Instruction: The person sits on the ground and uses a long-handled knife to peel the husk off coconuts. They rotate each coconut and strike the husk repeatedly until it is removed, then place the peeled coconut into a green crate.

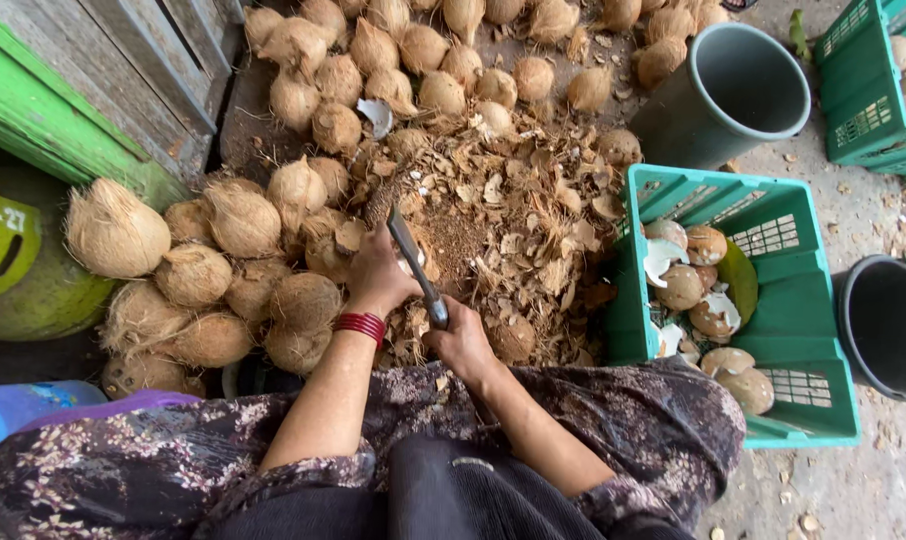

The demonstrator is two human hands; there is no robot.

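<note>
My left hand [378,272], with red bangles at the wrist, is closed around a coconut [410,262] that is mostly hidden under my fingers. My right hand [460,340] grips the handle of a long metal knife [413,262], and its blade points up and away across the coconut. Both hands work over a heap of brown shell chips and husk scraps [503,215]. A big pile of husked brown coconuts [243,220] lies just left of my left hand and stretches along the far side.
A green plastic crate [823,400] at my right holds peeled and broken coconut pieces. A grey bucket [748,85] stands behind it, a black bucket [888,325] at far right, another green crate [863,90] top right. A green-edged wooden door [83,90] is at left.
</note>
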